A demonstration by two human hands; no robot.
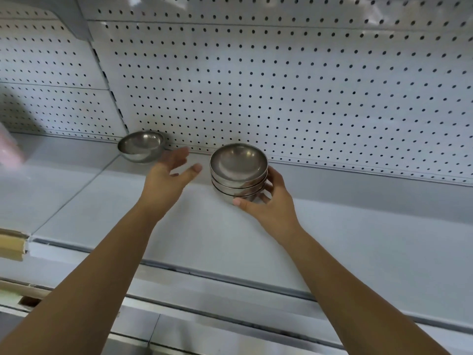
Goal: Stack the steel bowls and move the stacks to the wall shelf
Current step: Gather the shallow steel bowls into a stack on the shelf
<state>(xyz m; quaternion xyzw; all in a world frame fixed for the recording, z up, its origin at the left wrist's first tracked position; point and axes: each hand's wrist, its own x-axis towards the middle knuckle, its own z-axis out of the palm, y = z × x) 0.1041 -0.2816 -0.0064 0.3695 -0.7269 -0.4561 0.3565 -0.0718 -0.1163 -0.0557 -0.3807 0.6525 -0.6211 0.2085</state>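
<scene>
The bowl stack (239,172) sits at the wall shelf (230,239) inside the curled right hand (271,203), the left hand (169,175) spread empty just beside; an uneven release could tip it toward the left fingertips.

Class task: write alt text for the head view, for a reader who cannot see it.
A right hand grips a stack of steel bowls on a white shelf; the open left hand hovers near a single bowl.
</scene>
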